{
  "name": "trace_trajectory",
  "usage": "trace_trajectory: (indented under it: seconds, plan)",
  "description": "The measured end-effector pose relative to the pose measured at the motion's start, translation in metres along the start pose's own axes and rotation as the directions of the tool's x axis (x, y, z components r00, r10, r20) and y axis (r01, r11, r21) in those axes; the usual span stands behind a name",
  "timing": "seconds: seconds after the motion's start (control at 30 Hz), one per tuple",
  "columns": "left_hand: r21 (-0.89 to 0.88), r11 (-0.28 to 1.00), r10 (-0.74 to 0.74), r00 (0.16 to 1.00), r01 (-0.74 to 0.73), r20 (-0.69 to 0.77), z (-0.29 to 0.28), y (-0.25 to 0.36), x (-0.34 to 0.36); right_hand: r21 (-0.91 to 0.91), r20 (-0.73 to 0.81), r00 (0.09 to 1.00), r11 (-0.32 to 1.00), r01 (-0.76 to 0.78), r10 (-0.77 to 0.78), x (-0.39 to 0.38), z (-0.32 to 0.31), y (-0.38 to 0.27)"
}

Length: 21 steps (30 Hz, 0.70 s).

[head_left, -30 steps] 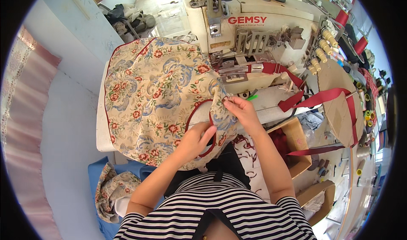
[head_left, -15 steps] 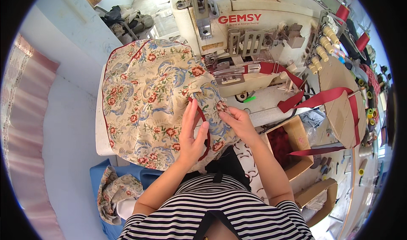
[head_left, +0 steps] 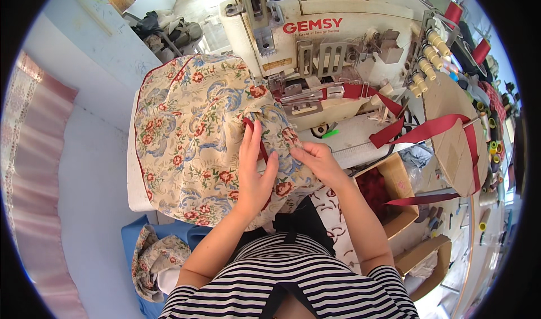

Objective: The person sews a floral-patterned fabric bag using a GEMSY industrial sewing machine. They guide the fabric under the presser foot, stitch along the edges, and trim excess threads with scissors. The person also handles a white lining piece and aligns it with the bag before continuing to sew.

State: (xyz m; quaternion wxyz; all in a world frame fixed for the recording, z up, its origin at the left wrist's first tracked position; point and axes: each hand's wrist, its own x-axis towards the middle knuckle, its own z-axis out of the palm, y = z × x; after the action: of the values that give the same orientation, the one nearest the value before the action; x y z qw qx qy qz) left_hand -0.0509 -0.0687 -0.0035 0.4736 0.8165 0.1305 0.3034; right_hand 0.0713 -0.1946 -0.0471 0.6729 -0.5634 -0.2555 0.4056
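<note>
Fingers of the right hand [head_left: 321, 162] pinch the floral cloth [head_left: 183, 150], eight o'clock from the sewing machine [head_left: 372, 12]; the left hand [head_left: 253, 184], curled a second ago, now lies unclenched along the red binding [head_left: 264, 152], apparently steadying it.

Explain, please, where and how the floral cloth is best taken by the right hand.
I would pinch the floral cloth by the folds right of its inner dark red binding, coming from the right: it is rumpled there, where the right hand pinches it now, so it should grip easily; its left part lies flatter.
</note>
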Motion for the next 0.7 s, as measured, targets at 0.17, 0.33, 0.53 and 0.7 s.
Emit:
trace_trajectory:
  seconds: [0.17, 0.33, 0.53, 0.7]
  plan:
    - [-0.051, 0.999, -0.015, 1.0, 0.016, 0.007, -0.002, -0.001, 0.011, 0.04, 0.106, 0.99, 0.995, -0.095, 0.09, -0.007, -0.006, -0.008]
    - [0.025, 1.0, 0.018, 1.0, -0.018, -0.013, -0.003, -0.004, 0.022, -0.003, 0.153, 0.977, 0.989, -0.149, 0.148, -0.006, -0.019, 0.003]
    - [0.039, 0.999, -0.034, 0.999, 0.035, -0.025, -0.009, -0.015, 0.037, -0.127, 0.143, 0.968, 0.974, -0.188, 0.206, -0.01, -0.014, -0.01]
    - [0.042, 0.998, 0.041, 0.999, -0.041, 0.001, -0.016, -0.021, 0.05, -0.059, 0.294, 0.942, 0.986, -0.153, 0.164, -0.009, -0.013, -0.007]
